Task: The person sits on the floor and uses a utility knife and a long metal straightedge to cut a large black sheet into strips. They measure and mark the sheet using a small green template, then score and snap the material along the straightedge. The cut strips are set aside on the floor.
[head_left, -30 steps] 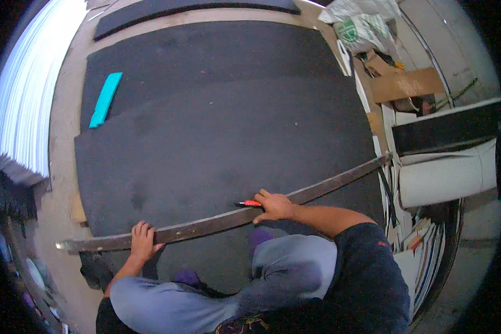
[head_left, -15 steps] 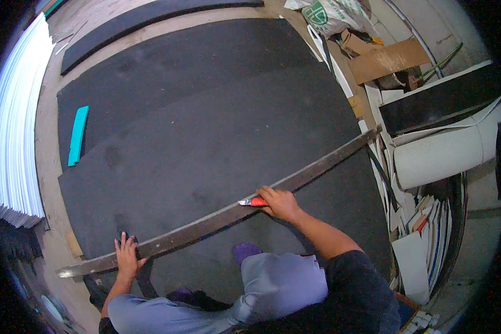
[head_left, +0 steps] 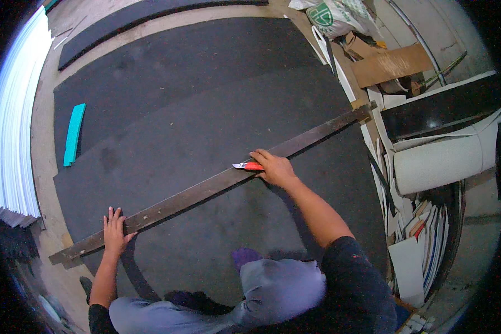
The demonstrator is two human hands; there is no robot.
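Note:
A long, flat metal straightedge (head_left: 178,205) lies slantwise across a large black sheet (head_left: 167,133), its right end farther from me. My left hand (head_left: 114,232) rests over the bar near its left end, fingers stretched out past the far edge and thumb on the near side. Near the middle of the bar, my right hand (head_left: 275,168) is closed round a red utility knife (head_left: 254,166). The knife's blade is out and points left above the bar; the right fingers also touch the bar's far edge. My palms hide parts of the bar.
A teal strip (head_left: 74,135) lies on the sheet at left, beside a stack of white sheets (head_left: 14,128). Along the right stand a white roll (head_left: 445,161), upright offcuts (head_left: 428,245) and a cardboard piece (head_left: 392,64). A white sack (head_left: 339,19) lies far right.
Both hands and the straightedge have moved away from me across the black sheet. The knife has stayed in my right hand.

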